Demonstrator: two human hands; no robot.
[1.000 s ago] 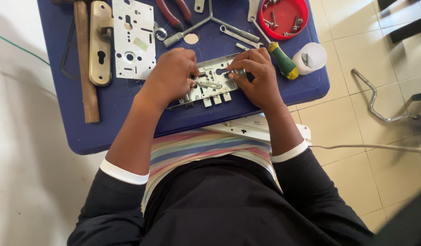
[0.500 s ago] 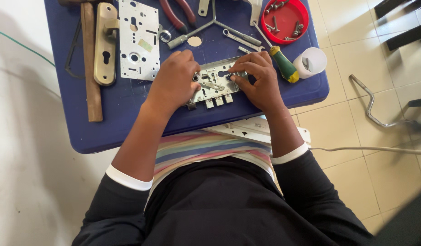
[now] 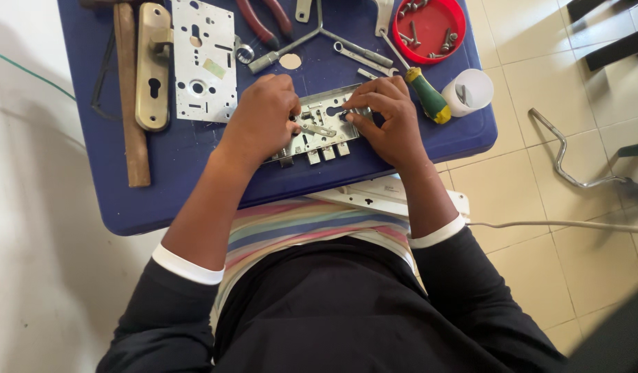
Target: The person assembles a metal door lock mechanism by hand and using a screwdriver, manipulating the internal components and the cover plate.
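On the blue table (image 3: pixel 194 200), near its front edge, lies an opened mortise lock case (image 3: pixel 317 131) — the left hand (image 3: pixel 262 117) clamps its left end, the right hand (image 3: pixel 388 117) pinches a small part at its right end. Just right lies a green-handled screwdriver (image 3: pixel 428 95); farther left — a metal cover plate (image 3: pixel 205 61).

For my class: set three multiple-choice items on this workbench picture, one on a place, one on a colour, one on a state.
1. Where is the red dish?
A. far right of the table
B. on the floor
C. in the lap

2. What colour is the screwdriver handle?
A. blue
B. green and yellow
C. white

3. What are the left hand and right hand doing?
A. resting apart
B. holding the hammer
C. both on the lock case

Answers: 1 A, it sits at the top right corner; 2 B, green with a yellow end; 3 C, fingers rest on the metal.
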